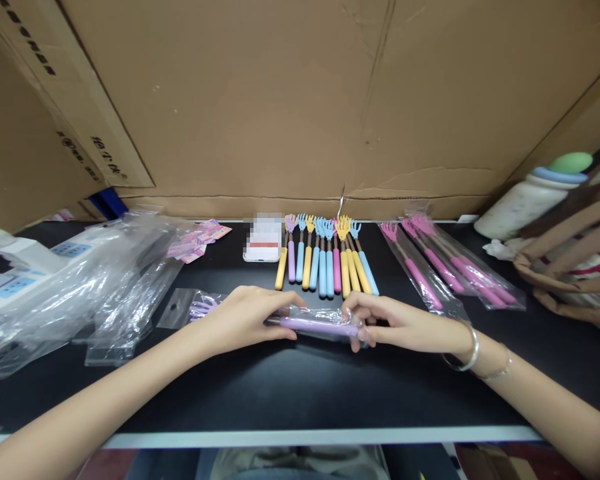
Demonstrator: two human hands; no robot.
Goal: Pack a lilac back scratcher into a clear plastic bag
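Note:
A purple-handled back scratcher (320, 326) lies across the black table (290, 393) inside a clear plastic sleeve (180, 307). Its claw end pokes out to the left of my left hand. My left hand (245, 318) is closed over the middle of the bagged scratcher. My right hand (395, 321) pinches the handle end and the sleeve's edge. Just behind my hands lies a row of several loose scratchers (325, 257) with yellow, blue, pink and purple handles.
Bagged pink scratchers (445, 267) lie at the right. A heap of empty clear sleeves (80, 287) and pink cards (195, 243) sit at the left. A white phone (263, 241) lies behind. Cardboard (300, 100) walls the back. A bottle (530, 200) and a basket (570, 260) stand far right.

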